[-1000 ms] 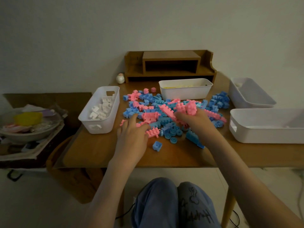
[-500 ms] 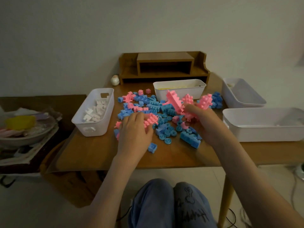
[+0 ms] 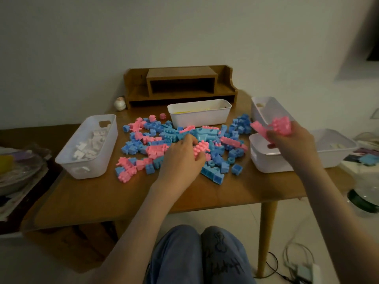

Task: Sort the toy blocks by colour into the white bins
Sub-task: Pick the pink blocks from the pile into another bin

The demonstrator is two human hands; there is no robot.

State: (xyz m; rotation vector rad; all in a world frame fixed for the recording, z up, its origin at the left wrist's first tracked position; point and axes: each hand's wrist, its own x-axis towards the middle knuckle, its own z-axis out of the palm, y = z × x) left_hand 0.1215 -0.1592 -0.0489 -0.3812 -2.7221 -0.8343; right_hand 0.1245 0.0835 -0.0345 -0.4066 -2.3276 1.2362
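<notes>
A heap of pink and blue toy blocks [image 3: 160,138] covers the middle of the wooden table [image 3: 127,197]. My left hand [image 3: 182,158] lies on the heap, its fingers curled round a clump of pink blocks [image 3: 200,149]. My right hand [image 3: 287,140] holds a handful of pink blocks [image 3: 276,126] in the air above the near right white bin [image 3: 266,160]. The left white bin [image 3: 90,148] holds white blocks. The back white bin [image 3: 200,115] shows yellow inside. Another white bin [image 3: 264,108] stands at the far right.
A wooden desk shelf [image 3: 180,85] stands against the wall, with a small round ornament [image 3: 120,103] beside it. A cluttered low surface with a bowl [image 3: 16,171] lies to the left. A glass jar [image 3: 367,191] and cables [image 3: 295,263] sit on the floor at right.
My right hand has carried its pink blocks from the heap rightward to above the near right bin. My left hand has shifted right across the heap and closed on pink blocks.
</notes>
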